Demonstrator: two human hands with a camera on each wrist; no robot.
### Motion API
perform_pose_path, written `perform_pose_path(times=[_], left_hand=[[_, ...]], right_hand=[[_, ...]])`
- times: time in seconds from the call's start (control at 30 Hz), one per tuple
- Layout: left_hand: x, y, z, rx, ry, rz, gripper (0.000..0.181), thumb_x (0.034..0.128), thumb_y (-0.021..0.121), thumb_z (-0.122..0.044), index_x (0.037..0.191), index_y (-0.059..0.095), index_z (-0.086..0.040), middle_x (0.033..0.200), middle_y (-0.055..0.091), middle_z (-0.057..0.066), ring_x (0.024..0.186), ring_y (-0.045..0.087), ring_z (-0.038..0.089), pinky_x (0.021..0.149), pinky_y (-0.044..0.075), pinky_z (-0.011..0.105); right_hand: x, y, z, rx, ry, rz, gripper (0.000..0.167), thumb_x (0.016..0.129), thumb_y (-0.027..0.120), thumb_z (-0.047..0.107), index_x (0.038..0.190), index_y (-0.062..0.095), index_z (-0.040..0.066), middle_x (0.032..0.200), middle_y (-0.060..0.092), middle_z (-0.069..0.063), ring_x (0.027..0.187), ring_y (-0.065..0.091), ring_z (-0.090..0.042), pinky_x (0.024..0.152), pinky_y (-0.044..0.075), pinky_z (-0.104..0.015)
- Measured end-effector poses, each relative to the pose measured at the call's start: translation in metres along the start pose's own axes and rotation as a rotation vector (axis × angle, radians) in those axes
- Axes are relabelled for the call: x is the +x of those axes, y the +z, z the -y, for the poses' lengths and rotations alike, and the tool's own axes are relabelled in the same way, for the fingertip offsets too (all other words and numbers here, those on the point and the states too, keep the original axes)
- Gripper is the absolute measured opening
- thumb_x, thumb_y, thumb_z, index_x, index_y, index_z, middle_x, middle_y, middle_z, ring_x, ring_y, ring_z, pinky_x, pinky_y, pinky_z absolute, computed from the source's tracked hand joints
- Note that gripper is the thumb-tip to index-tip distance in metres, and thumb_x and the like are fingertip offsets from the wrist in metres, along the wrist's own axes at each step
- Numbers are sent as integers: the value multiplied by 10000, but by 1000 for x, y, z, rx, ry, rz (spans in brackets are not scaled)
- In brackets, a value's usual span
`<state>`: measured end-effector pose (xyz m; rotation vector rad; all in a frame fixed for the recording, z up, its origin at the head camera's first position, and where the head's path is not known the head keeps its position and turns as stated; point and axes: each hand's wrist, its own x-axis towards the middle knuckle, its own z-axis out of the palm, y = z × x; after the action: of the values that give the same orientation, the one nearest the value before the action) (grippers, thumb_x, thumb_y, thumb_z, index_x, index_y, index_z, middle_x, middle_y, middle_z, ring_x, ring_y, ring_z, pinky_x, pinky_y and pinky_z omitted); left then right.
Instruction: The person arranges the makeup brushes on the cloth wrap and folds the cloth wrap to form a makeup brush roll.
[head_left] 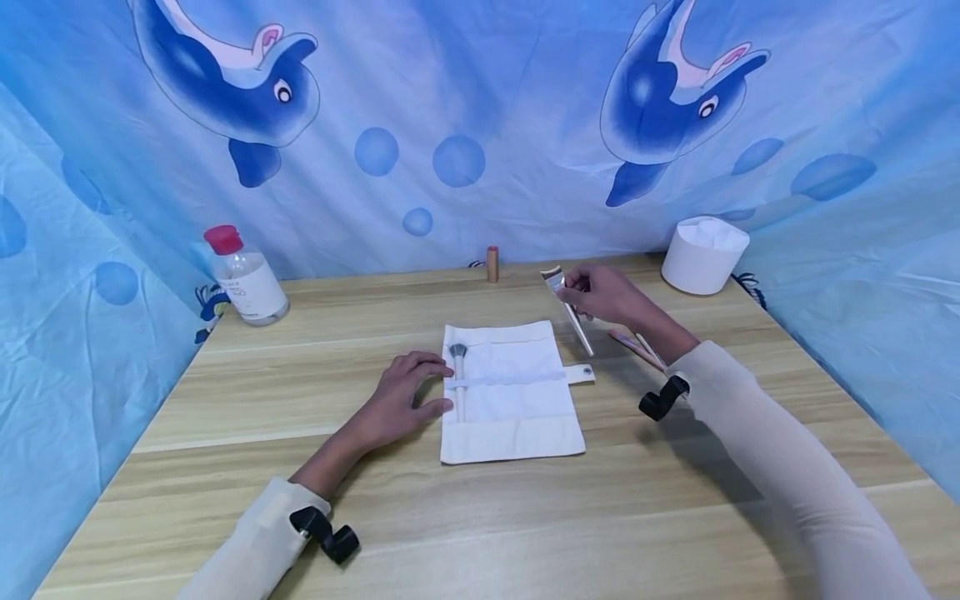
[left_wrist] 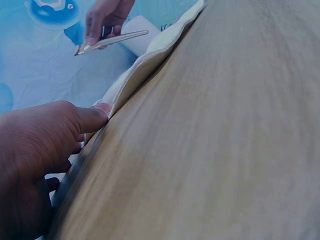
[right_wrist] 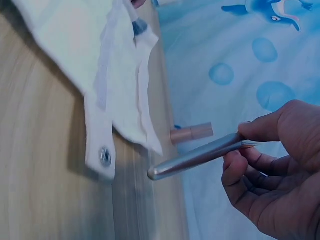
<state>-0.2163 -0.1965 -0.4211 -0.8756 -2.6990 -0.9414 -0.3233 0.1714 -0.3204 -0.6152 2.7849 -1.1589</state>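
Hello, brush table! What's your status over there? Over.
Left hand touching the edge of the white pouch. Right hand pinching a silver-handled brush, held up. Second brush lying in pouch. Nothing visible between held brush and pouch.

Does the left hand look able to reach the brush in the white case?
Probably yes: the left hand touches the white case right beside the brush, nothing seems in between, and only a band crosses the handle.
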Motion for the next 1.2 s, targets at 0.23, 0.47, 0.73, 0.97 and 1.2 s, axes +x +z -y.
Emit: perform_pose_path(times=[0.23,0.47,0.73,0.97,1.2], left_hand=[[0,0,0,2,-3,-3,461,904,768,-317,1296,638,-112,1388,503,52,1290,396,278,1066,250,526],[0,0,-1,7,-10,-8,455,903,769,-317,1292,641,-117,1381,504,44,1295,393,291,1069,247,534],[-1,-1,0,12,-9,-13,452,904,769,-320,1290,642,-121,1382,504,45,1296,393,288,1064,254,536],[0,1,2,14,-3,-10,462,906,764,-342,1298,639,-132,1390,500,35,1302,390,278,1071,244,535],[0,1,0,16,1,-9,457,908,762,-339,1293,641,-126,1388,508,44,1293,402,270,1061,261,528]], right_hand=[[7,9,14,102,-32,10,259,998,642,314,986,608,58,811,628,-132,706,608,-316,645,502,-405],[16,23,26,133,-33,12,233,990,656,296,1016,612,69,840,634,-131,725,621,-311,639,511,-378],[23,39,39,200,-84,44,210,995,650,258,1018,617,51,871,639,-154,747,620,-352,674,534,-449],[29,56,47,258,-102,57,187,985,666,241,1011,610,65,890,639,-164,810,629,-403,720,552,-510],[31,72,55,321,-129,53,216,987,665,259,1054,602,64,929,649,-152,809,648,-351,744,556,-518]])
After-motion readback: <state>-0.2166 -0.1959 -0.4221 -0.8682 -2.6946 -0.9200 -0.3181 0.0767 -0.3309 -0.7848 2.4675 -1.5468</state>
